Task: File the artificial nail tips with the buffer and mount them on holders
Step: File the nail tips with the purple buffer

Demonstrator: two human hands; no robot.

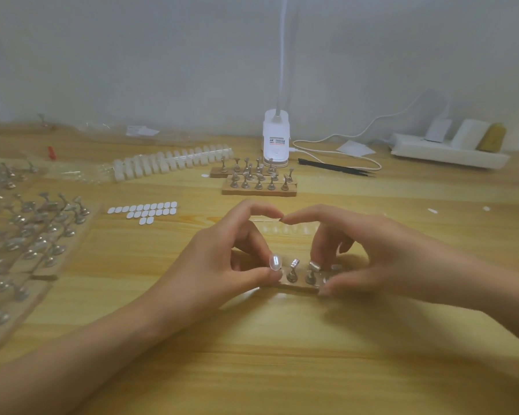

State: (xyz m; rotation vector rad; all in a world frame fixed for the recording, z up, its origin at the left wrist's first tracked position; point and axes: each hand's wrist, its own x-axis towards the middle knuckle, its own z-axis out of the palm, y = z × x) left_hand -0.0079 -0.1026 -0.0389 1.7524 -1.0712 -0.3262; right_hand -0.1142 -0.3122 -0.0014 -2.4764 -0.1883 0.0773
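Our left hand [222, 259] pinches a nail tip [275, 262] sitting on the end holder between our hands. Our right hand [381, 250] curls round the wooden holder base [297, 286]. The tip looks light, thin and slippery, so we judge its side edges the safest hold.

Left hand [240, 256] pinches nail tip [275, 262]; right hand [369, 253] curled, index fingertips [274, 214] meeting.

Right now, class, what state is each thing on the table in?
Left hand, fingers pinching the nail tip.
Right hand, gripping the holder base at its right end.
Nail tip, upright at the base's left end.
Two middle holders, upright, no tips mounted.
Nail strip, flat, tips attached.
Tweezers, lying flat.
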